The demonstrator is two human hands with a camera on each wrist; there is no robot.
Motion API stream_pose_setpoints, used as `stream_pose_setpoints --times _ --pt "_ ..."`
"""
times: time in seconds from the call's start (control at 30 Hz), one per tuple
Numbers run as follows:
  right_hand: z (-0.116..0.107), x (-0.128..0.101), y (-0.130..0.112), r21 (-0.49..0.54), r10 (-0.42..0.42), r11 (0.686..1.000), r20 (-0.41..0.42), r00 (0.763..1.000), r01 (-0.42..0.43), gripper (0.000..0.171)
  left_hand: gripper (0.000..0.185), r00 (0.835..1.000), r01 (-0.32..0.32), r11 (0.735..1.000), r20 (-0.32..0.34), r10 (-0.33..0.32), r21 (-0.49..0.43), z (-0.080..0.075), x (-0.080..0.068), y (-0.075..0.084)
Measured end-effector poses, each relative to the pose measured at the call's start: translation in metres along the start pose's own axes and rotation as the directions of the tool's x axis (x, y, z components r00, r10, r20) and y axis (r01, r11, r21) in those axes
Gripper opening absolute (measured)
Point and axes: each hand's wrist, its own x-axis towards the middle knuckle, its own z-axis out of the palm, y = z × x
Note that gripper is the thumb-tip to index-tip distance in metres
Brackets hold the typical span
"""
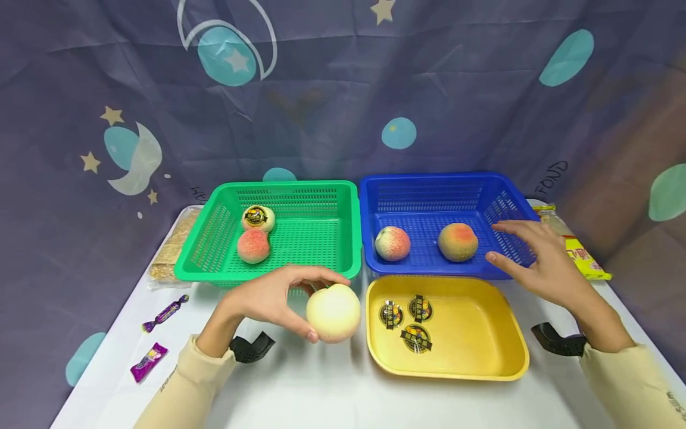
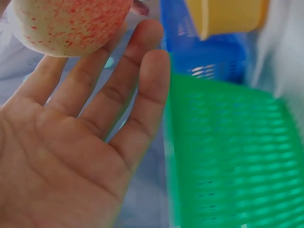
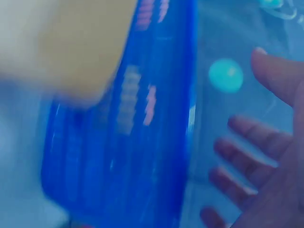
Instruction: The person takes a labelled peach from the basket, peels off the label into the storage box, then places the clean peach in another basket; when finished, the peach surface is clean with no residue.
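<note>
My left hand (image 1: 273, 298) grips a pale cream peach (image 1: 333, 314) between thumb and fingers, just left of the yellow tray (image 1: 471, 333). Red speckles show on that peach (image 2: 71, 23) in the left wrist view. With thumb and fingers apart, my right hand (image 1: 549, 265) hovers by the right side of the blue basket (image 1: 418, 223) and holds nothing. Inside the blue basket lie a red-and-white peach (image 1: 393, 243) and a brownish-orange peach (image 1: 458, 242). The green basket (image 1: 316, 238) contains a red peach (image 1: 253, 245) and a pale peach with a black label (image 1: 258, 217).
Three round black labels (image 1: 392, 314) lie in the yellow tray. Two purple-wrapped candies (image 1: 149, 361) are on the white table at left. A clear food packet (image 1: 174, 247) stands beside the green basket, a yellow packet (image 1: 584, 256) beside the blue one. Behind hangs a patterned cloth (image 1: 332, 101).
</note>
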Motion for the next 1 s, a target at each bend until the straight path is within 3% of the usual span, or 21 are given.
stream_pose_setpoints --times 0.1,0.2,0.4,0.57,0.73,1.0 --pt "-0.005 -0.003 0.020 -0.080 0.121 0.990 0.049 0.991 -0.117 0.080 0.080 0.999 -0.028 0.999 -0.023 0.029 0.028 -0.013 0.009 0.008" --pt "-0.008 -0.008 0.034 -0.134 0.217 0.970 0.101 0.971 -0.203 0.094 0.079 0.998 -0.049 0.998 -0.046 0.051 0.050 -0.027 0.022 0.014" --pt "-0.012 -0.011 0.045 -0.163 0.305 0.947 0.177 0.936 -0.278 0.103 0.077 0.988 -0.067 0.996 -0.133 0.074 0.059 -0.055 0.063 0.017" --pt "-0.011 -0.010 0.047 -0.181 0.332 0.937 0.186 0.925 -0.300 0.106 0.074 0.976 -0.096 0.994 -0.193 0.103 0.044 -0.070 0.102 0.012" --pt "-0.010 -0.011 0.049 -0.185 0.349 0.930 0.176 0.920 -0.318 0.108 0.073 0.974 -0.101 0.995 -0.201 0.104 0.023 -0.073 0.142 0.008" --pt "-0.006 -0.013 0.052 -0.136 0.345 0.936 0.164 0.924 -0.325 0.109 0.074 0.981 -0.085 0.996 -0.173 0.085 0.009 -0.063 0.198 0.010"
